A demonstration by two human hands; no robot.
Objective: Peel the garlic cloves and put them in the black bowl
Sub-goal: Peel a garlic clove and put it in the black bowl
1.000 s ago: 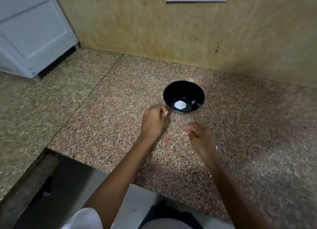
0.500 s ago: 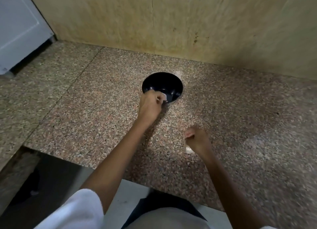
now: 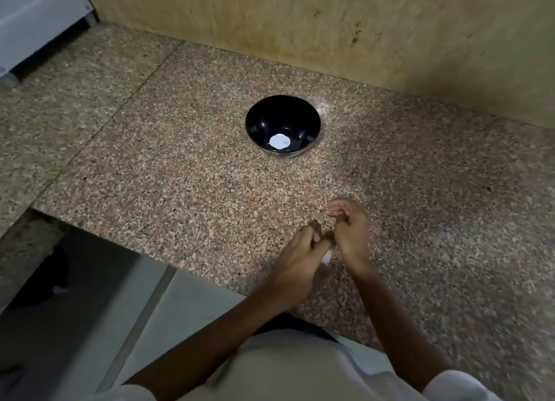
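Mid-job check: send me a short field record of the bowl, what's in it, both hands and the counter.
black bowl: upright on the counter, towards the back wall
bowl contents: one white piece on the bottom, likely a peeled clove
left hand: fingers curled, pinching a small white garlic clove
right hand: pressed against the left hand, fingers curled; its grip is too blurred to tell
counter: speckled granite; both hands are near its front edge, well apart from the bowl

A kitchen: speckled granite counter (image 3: 180,175), beige wall panel (image 3: 375,25), black bowl (image 3: 258,121).
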